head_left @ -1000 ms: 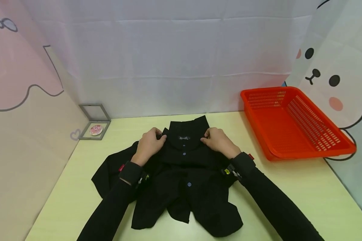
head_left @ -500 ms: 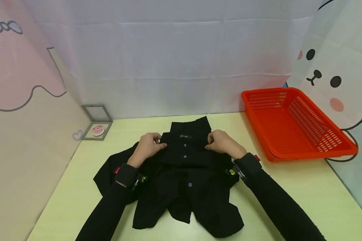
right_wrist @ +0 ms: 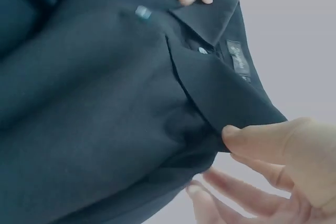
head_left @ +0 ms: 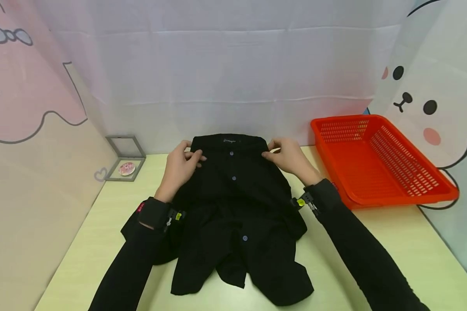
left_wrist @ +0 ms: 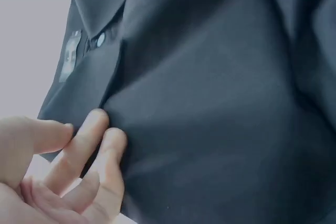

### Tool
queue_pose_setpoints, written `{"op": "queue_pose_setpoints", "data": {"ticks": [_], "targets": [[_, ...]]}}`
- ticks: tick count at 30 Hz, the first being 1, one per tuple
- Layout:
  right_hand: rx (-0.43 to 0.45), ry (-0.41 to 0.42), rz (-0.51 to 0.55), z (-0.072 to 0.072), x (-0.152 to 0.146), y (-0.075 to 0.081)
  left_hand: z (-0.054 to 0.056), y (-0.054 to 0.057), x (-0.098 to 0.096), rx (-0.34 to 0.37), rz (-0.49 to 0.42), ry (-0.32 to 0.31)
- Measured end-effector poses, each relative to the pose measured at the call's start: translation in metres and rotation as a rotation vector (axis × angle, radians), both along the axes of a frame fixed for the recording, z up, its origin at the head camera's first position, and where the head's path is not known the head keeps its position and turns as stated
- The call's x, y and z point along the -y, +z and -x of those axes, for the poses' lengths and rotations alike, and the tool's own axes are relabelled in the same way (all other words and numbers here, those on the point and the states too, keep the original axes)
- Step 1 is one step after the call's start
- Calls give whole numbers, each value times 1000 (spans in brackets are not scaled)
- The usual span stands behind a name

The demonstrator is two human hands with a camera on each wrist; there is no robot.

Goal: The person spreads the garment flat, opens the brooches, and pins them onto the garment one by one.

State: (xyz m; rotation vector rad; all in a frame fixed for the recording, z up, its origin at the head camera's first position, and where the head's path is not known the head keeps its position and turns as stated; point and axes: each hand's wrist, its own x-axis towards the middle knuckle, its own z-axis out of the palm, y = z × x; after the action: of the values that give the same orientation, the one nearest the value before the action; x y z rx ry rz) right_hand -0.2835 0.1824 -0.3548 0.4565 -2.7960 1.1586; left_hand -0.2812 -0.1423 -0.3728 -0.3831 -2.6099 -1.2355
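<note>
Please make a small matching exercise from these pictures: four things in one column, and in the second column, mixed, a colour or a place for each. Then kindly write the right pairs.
Column one
1. shirt
2. left hand
3. basket
4. right hand

Column two
A. at the end of the collar that is nearer the basket
B. red, with slotted sides
C. black, with a buttoned front
D. at the end of the collar that is farther from the basket

Right pairs: 1-C, 2-D, 3-B, 4-A
</note>
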Motion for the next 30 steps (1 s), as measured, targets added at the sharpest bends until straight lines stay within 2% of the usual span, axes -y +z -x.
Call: {"op": "queue_pose_setpoints", "data": {"ticks": [2,5,9,12,17,19,22,25,28,30], "targets": [[-14,-33,19,6,0,6,4,6,-4,7,-29,-3],[25,-75,50,13,3,11,9,9,-8,40,-38,-32],[149,-88,189,20,8,12,15,6,-12,138,-10,-126],[181,-84,260,26,11,10,22,3,-13,173,14,-173],[124,-40,161,39,14,1,35,5,-16,164,31,-193],[152,-5,125,44,15,-6,41,4,-17,185,55,-196],[230,58,44,47,15,-21,48,-7,-19,265,109,-214],[273,115,-87,44,14,-37,46,-27,-20,364,172,-243],[281,165,-196,33,14,-49,34,-47,-20,402,239,-288],[273,196,-231,21,14,-54,20,-57,-19,381,285,-327]]}}
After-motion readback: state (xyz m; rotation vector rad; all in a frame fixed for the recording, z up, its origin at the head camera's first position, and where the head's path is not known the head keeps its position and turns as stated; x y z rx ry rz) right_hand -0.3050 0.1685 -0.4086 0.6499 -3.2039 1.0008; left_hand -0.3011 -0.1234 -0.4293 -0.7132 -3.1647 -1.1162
